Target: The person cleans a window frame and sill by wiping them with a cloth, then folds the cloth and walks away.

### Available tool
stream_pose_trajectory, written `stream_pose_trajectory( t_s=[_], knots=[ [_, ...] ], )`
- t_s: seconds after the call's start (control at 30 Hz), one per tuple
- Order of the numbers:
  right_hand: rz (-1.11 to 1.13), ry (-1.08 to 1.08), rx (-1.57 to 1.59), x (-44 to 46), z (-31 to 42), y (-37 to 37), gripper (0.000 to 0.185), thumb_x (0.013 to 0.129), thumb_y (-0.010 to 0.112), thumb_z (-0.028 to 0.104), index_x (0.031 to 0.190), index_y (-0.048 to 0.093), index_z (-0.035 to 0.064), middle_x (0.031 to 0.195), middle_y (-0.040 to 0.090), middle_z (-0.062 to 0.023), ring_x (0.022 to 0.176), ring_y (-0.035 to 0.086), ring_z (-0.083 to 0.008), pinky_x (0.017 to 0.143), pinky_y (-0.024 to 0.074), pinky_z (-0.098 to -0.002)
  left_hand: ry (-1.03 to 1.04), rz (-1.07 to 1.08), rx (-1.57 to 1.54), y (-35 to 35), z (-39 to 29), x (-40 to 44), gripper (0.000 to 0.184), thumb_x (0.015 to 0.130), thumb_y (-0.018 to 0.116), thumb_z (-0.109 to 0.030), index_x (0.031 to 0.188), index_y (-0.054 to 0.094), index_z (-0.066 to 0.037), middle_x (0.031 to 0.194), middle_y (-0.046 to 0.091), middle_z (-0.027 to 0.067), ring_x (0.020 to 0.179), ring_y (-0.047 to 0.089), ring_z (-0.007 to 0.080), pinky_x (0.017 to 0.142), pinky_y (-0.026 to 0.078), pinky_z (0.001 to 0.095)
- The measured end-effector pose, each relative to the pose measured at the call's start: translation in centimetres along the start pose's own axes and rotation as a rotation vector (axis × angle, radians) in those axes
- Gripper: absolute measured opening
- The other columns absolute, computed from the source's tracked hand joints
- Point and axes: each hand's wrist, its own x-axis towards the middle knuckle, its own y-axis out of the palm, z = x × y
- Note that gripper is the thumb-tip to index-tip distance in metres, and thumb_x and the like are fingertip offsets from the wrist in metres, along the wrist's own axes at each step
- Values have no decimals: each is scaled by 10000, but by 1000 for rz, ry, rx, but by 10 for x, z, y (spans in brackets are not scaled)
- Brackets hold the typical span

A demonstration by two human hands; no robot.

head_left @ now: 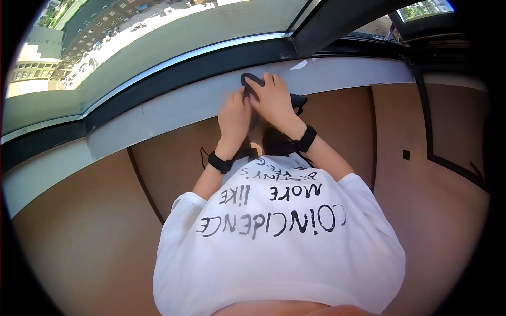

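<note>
A dark grey, soft-looking item [253,80] lies at the edge of the light window sill, with both hands on it. My left hand [235,117] is at its left side, fingers bent and pressed against it, slightly blurred. From the right, my right hand [273,99] grips it with thumb and fingers, some fingers reaching over the sill. Part of the item hangs down between the wrists. Each wrist wears a black band. Just right of my right hand a dark object [298,101] sticks out; what it is I cannot make out.
The light sill [179,108] runs along a large window [184,31] with buildings outside. A small white piece [299,65] lies on the sill. Brown panels [337,126] stand below it. A dark-framed window is at the upper right.
</note>
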Motion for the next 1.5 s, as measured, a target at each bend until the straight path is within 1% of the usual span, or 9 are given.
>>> stream_pose_trajectory(
  t_s=[0.03, 0.23, 0.3, 0.4, 0.53, 0.73, 1.0, 1.13, 1.5],
  knots=[
    [34, 39, -14, -3, 1, 0, 422, 752, 657, 225, 1171, 643, 177, 1030, 540, -121, 978, 526, -299, 800, 462, -399, -8, 17, -22, 0, -3, -3, 270, 896, 560, -179, 1150, 583, -92, 983, 623, 112, 731, 641, 318, 587, 525, 375],
    [40, -36, -46, -9, -18, -1, 485, 766, 636, 105, 1241, 586, 192, 1031, 513, -112, 914, 523, -310, 792, 497, -410, -20, 28, -38, 13, -22, -1, 347, 882, 580, -199, 1201, 542, -67, 991, 618, 106, 706, 650, 294, 576, 533, 375],
    [177, 124, -40, -10, -30, -15, 499, 777, 629, 97, 1264, 564, 188, 1050, 509, -113, 914, 529, -317, 764, 514, -408, -30, 27, -10, 21, -40, 7, 369, 879, 587, -212, 1215, 534, -65, 977, 612, 100, 681, 652, 280, 556, 528, 369],
    [188, 137, -124, -17, -72, -26, 522, 785, 624, 107, 1285, 500, 195, 1046, 509, -106, 887, 565, -325, 681, 546, -394, 58, 170, 117, 54, -68, 30, 392, 876, 592, -221, 1229, 529, -61, 949, 596, 91, 634, 645, 268, 525, 517, 354],
    [307, 235, -130, -14, -115, -58, 489, 807, 611, 74, 1276, 554, 198, 1045, 521, -130, 902, 541, -343, 725, 517, -429, 221, 174, 195, 102, -99, 43, 460, 833, 573, -145, 1263, 504, 2, 912, 585, 85, 604, 644, 256, 507, 510, 338],
    [239, 65, 126, -10, -130, -48, 483, 799, 607, 67, 1269, 555, 167, 1038, 522, -132, 874, 555, -337, 749, 502, -430, 6, 373, 205, 84, -107, 47, 555, 805, 609, -148, 1307, 433, 9, 956, 619, 145, 649, 660, 305, 523, 534, 373],
    [376, 146, 66, -22, -107, -63, 438, 818, 588, 77, 1253, 556, 125, 1028, 523, -133, 851, 561, -342, 712, 515, -419, 230, 261, 399, 81, -110, 24, 420, 786, 586, -87, 1187, 548, 34, 963, 620, 120, 612, 667, 230, 484, 522, 301],
    [306, 169, 88, -18, -102, -54, 442, 826, 576, 69, 1264, 551, 125, 1014, 528, -149, 859, 561, -356, 711, 511, -426, 204, 360, 349, 70, -106, 40, 473, 777, 579, -37, 1236, 536, 69, 974, 623, 135, 604, 645, 235, 520, 513, 296],
    [381, 310, 132, -13, -89, -50, 436, 813, 581, 69, 1234, 532, 167, 1115, 527, -136, 925, 565, -382, 772, 523, -459, 225, 328, 193, 61, -94, 50, 240, 779, 586, -38, 1005, 599, 40, 857, 599, 148, 642, 645, 278, 522, 506, 340]
  ],
)
